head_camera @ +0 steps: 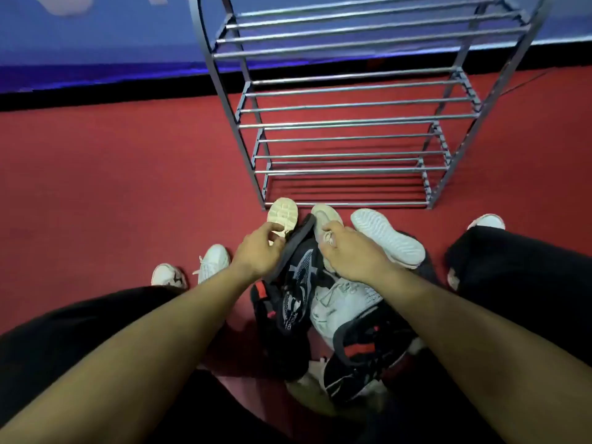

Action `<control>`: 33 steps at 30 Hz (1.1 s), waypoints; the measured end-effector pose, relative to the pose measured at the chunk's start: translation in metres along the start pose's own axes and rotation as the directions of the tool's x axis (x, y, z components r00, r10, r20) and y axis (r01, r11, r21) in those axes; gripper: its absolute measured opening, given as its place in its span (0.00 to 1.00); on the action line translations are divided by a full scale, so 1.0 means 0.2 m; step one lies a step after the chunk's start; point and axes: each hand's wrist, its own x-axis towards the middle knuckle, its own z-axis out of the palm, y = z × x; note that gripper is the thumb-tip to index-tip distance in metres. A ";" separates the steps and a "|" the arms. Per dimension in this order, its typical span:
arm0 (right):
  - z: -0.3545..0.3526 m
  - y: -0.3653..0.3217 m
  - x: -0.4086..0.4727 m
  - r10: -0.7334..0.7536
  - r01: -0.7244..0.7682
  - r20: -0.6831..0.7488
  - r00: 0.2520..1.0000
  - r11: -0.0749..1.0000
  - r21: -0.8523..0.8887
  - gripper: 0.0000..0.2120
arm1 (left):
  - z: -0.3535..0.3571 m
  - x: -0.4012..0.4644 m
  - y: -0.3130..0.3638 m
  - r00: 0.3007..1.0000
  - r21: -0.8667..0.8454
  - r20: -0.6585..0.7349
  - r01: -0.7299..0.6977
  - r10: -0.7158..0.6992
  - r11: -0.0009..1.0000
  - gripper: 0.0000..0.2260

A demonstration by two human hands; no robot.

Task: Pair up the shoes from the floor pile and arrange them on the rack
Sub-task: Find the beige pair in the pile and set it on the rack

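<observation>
A pile of shoes lies on the red floor between my knees. My left hand [258, 249] grips a cream shoe [283, 214] held sole-up at the pile's far left. My right hand [347, 251] is closed on a second cream shoe [326, 216] beside it. Between the two hands lies a black shoe with white markings [298, 293]. A white shoe [387, 237] rests sole-up to the right. Lower in the pile are a white sneaker [344, 302] and a black-and-red shoe [365, 357]. The grey metal rack [349, 123] stands just beyond, its shelves bare.
A white sneaker [213, 261] lies left of the pile. My own white shoes show at far left [168, 275] and far right [487, 221], with my dark trouser legs on both sides. A blue wall with a black skirting runs behind the rack.
</observation>
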 end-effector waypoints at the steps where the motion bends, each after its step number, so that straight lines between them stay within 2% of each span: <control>1: 0.04 0.00 0.02 -0.006 0.006 0.012 1.000 1.000 -0.016 0.23 | 0.02 0.01 -0.06 1.000 -0.032 0.017 0.016 -0.016 0.999 0.13; 3: 0.14 0.06 0.07 -0.012 0.014 0.055 0.998 1.000 -0.028 0.23 | 0.09 0.06 -0.17 0.998 0.032 0.044 0.038 -0.040 0.999 0.13; 5: 0.23 0.12 0.11 0.023 -0.013 0.163 0.986 0.998 -0.064 0.23 | 0.15 0.09 -0.28 0.989 0.120 0.098 0.101 -0.113 0.988 0.13; 8: 0.33 0.14 0.24 0.082 -0.056 0.226 0.971 0.992 -0.117 0.24 | 0.26 0.18 -0.37 0.966 0.222 0.167 0.157 -0.196 0.962 0.19; 12: 0.47 0.14 0.36 0.144 -0.152 0.198 0.969 0.988 0.027 0.24 | 0.43 0.24 -0.43 0.955 0.246 0.139 0.225 -0.264 0.943 0.27; 14: 0.55 0.17 0.33 0.134 -0.149 0.196 0.971 0.987 0.064 0.24 | 0.50 0.25 -0.46 0.949 0.228 0.088 0.276 -0.302 0.934 0.31; 17: 0.64 0.28 0.24 0.180 -0.206 0.234 0.955 0.974 0.092 0.25 | 0.56 0.29 -0.51 0.939 0.214 0.061 0.320 -0.339 0.923 0.30; 20: 0.69 0.39 0.20 0.274 -0.309 0.233 0.933 0.943 0.127 0.24 | 0.56 0.29 -0.54 0.980 0.311 -0.017 0.193 -0.198 0.931 0.27; 22: 0.71 0.41 0.21 0.313 -0.346 0.195 0.930 0.923 0.169 0.23 | 0.52 0.27 -0.55 0.995 0.420 -0.100 0.065 -0.025 0.905 0.28; 23: 0.70 0.40 0.21 0.322 -0.355 0.183 0.929 0.914 0.196 0.22 | 0.51 0.26 -0.56 0.988 0.479 -0.131 -0.013 0.086 0.878 0.27; 25: 0.69 0.35 0.24 0.351 -0.391 0.179 0.919 0.868 0.307 0.21 | 0.49 0.24 -0.55 0.930 0.571 -0.186 -0.161 0.318 0.805 0.25; 27: 0.66 0.30 0.25 0.405 -0.446 0.195 0.894 0.749 0.489 0.22 | 0.49 0.21 -0.52 0.852 0.627 -0.216 -0.253 0.477 0.736 0.22; 30: 0.61 0.22 0.25 0.426 -0.517 0.327 0.843 0.479 0.710 0.23 | 0.48 0.14 -0.44 0.767 0.603 -0.229 -0.371 0.599 0.706 0.18; 32: 0.59 0.18 0.25 0.401 -0.485 0.349 0.847 0.315 0.816 0.22 | 0.51 0.09 -0.36 0.721 0.548 -0.171 -0.497 0.672 0.673 0.18; 33: 0.58 0.17 0.25 0.433 -0.461 0.330 0.839 0.243 0.853 0.22 | 0.53 0.06 -0.33 0.703 0.511 -0.124 -0.560 0.701 0.652 0.19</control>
